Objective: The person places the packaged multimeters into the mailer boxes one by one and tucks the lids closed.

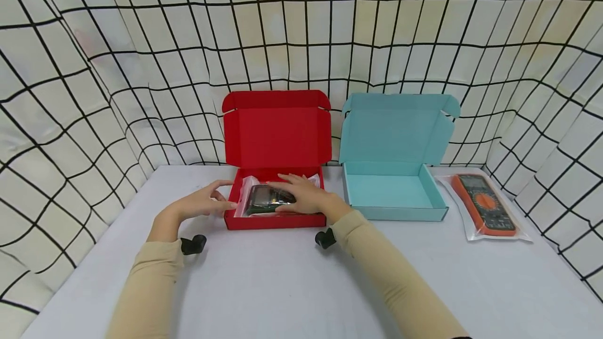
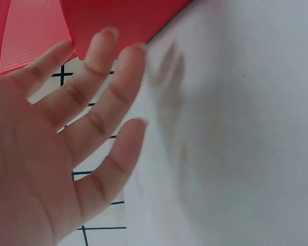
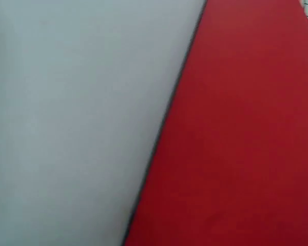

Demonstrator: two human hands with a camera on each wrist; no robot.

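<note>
Resting flat on a bagged green multimeter (image 1: 268, 199), our right hand (image 1: 301, 195) lies inside the open red box (image 1: 275, 221) with its fingers stretched out, so the grip is wide and closes on nothing. That meter sits in its clear bag on the floor of the red box, toward the left half, under our fingers. Our left hand (image 1: 202, 204) hovers just beside the box's left wall, fingers spread and relaxed, thumb near the front left corner; its grip is wide too and holds nothing. From the left wrist view we see those spread fingers (image 2: 92, 97) close to the red cardboard, and we cannot tell whether they touch it. The right wrist view shows only red cardboard and pale surface (image 3: 77, 113).

To the right of the red box stands an open teal box (image 1: 391, 192), lid raised. Further right, an orange multimeter (image 1: 485, 205) in a clear bag lies on the surface, apart from both boxes.
</note>
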